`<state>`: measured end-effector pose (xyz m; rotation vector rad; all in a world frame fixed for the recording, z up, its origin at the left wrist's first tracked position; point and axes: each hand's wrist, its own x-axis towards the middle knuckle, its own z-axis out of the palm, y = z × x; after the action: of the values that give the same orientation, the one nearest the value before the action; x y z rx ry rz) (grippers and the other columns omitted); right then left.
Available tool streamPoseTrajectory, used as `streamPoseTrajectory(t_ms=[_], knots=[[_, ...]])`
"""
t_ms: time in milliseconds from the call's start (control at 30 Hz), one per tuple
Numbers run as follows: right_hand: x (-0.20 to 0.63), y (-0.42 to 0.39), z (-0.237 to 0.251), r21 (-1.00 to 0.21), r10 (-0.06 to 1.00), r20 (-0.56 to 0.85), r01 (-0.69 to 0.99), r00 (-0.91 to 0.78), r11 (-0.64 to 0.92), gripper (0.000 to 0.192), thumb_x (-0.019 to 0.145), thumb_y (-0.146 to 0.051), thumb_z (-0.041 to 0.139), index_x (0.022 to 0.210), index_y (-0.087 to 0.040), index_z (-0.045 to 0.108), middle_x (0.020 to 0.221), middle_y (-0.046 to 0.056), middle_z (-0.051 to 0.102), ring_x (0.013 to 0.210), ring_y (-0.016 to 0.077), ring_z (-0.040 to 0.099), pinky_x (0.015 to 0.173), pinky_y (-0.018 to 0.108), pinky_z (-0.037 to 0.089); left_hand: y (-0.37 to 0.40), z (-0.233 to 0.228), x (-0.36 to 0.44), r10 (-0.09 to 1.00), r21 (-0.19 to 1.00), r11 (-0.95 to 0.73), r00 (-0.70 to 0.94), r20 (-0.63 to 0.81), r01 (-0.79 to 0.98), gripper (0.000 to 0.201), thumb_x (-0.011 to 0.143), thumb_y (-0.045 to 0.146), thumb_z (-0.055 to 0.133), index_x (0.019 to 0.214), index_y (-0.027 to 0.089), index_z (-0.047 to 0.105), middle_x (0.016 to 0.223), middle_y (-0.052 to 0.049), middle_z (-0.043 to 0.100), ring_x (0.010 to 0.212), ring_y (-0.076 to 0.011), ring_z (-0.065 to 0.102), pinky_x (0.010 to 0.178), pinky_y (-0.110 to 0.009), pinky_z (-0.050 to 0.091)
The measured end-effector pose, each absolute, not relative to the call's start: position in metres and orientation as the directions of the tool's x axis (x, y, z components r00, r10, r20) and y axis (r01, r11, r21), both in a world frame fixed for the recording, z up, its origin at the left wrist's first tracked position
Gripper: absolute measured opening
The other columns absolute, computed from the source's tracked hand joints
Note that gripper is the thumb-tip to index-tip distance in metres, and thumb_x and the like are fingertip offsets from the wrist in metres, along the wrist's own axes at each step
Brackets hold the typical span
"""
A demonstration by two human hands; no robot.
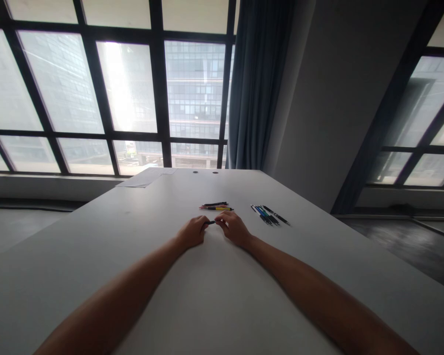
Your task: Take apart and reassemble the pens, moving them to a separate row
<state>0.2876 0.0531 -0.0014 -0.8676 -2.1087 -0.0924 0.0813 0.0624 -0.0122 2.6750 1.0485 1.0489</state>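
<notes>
- A smooth, matte white table [214,296] is spread nearest the camera.
- A slim dark pen [210,222] is pinched between the left hand [192,231] and right hand [235,228], both curled closed, at mid-table.
- Thin pens [217,206] are laid just beyond; more pens [269,215] are fanned rightward.

**Around the white table**

A big white table [133,236] fills the room. At its far end lies a sheet of paper [148,177], and near that are two small dark holes [205,172]. Behind the table stand tall windows [125,88] with dark frames. A blue curtain [258,84] hangs right of them.
</notes>
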Motion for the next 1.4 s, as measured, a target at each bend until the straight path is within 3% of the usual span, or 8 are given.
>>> streamPoseTrajectory(t_ms=[100,200,300,467,667,967,1233,1400], knots=[[0.287,0.053,-0.001,-0.214,0.607,0.668,0.670,-0.430,0.711,0.009,0.090,-0.018,0.056,0.086,-0.018,0.064,0.086,0.005,0.066,0.083,0.0175,0.060,0.080,0.029,0.041,0.061,-0.011,0.081,0.629,0.301,-0.760,0.535,0.565,0.576,0.019,0.084,0.013,0.045,0.096,0.017,0.059,0.090,-0.008,0.065,0.081,-0.0187,0.061,0.073,-0.030,0.048],[0.286,0.050,0.001,-0.192,0.668,0.606,0.736,-0.432,0.650,0.026,0.096,-0.026,0.046,0.079,-0.016,0.063,0.080,0.006,0.065,0.077,0.0172,0.059,0.077,0.030,0.039,0.058,-0.008,0.081,0.625,0.285,-0.763,0.549,0.555,0.580,0.019,0.085,0.014,0.045,0.098,0.018,0.059,0.090,-0.008,0.066,0.081,-0.0186,0.061,0.073,-0.030,0.048],[0.284,0.047,0.003,-0.243,0.693,0.594,0.730,-0.409,0.639,0.020,0.095,-0.030,0.048,0.092,-0.015,0.062,0.079,0.004,0.065,0.071,0.0155,0.058,0.077,0.030,0.039,0.055,-0.005,0.082,0.625,0.279,-0.762,0.550,0.555,0.585,0.019,0.085,0.015,0.045,0.098,0.018,0.059,0.092,-0.008,0.065,0.081,-0.0180,0.062,0.072,-0.029,0.048],[0.285,0.047,0.002,-0.266,0.671,0.601,0.683,-0.434,0.681,0.006,0.084,-0.015,0.059,0.090,-0.016,0.062,0.080,0.004,0.066,0.074,0.0164,0.059,0.074,0.028,0.040,0.051,-0.001,0.082,0.639,0.271,-0.749,0.549,0.540,0.605,0.020,0.085,0.014,0.045,0.099,0.018,0.059,0.092,-0.008,0.065,0.081,-0.0184,0.062,0.072,-0.030,0.048],[0.287,0.049,0.001,-0.172,0.624,0.598,0.680,-0.503,0.713,0.013,0.086,-0.015,0.056,0.090,-0.018,0.068,0.085,0.006,0.069,0.082,0.0183,0.061,0.079,0.031,0.041,0.052,-0.001,0.082,0.616,0.245,-0.768,0.576,0.538,0.592,0.020,0.085,0.013,0.045,0.099,0.018,0.059,0.093,-0.008,0.065,0.082,-0.0192,0.062,0.073,-0.030,0.048],[0.288,0.046,0.005,-0.048,0.601,0.533,0.687,-0.596,0.725,0.030,0.091,-0.016,0.047,0.116,-0.015,0.063,0.102,0.011,0.067,0.094,0.0210,0.060,0.085,0.034,0.040,0.051,-0.001,0.083,0.653,0.227,-0.728,0.552,0.519,0.647,0.020,0.084,0.014,0.046,0.098,0.018,0.060,0.094,-0.008,0.066,0.082,-0.0195,0.063,0.072,-0.030,0.049],[0.288,0.049,0.001,-0.153,0.595,0.643,0.681,-0.482,0.716,0.013,0.092,-0.019,0.050,0.095,-0.016,0.062,0.085,0.006,0.067,0.081,0.0179,0.060,0.081,0.031,0.038,0.052,-0.002,0.082,0.623,0.241,-0.759,0.566,0.540,0.605,0.022,0.086,0.016,0.045,0.101,0.018,0.061,0.095,-0.008,0.066,0.083,-0.0180,0.063,0.074,-0.029,0.049],[0.287,0.051,0.000,-0.102,0.613,0.624,0.726,-0.486,0.680,0.029,0.098,-0.027,0.041,0.079,-0.016,0.060,0.075,0.006,0.065,0.073,0.0170,0.058,0.076,0.030,0.036,0.049,0.001,0.082,0.614,0.221,-0.766,0.586,0.528,0.603,0.023,0.086,0.015,0.045,0.102,0.018,0.061,0.094,-0.008,0.066,0.083,-0.0187,0.062,0.074,-0.030,0.049]])
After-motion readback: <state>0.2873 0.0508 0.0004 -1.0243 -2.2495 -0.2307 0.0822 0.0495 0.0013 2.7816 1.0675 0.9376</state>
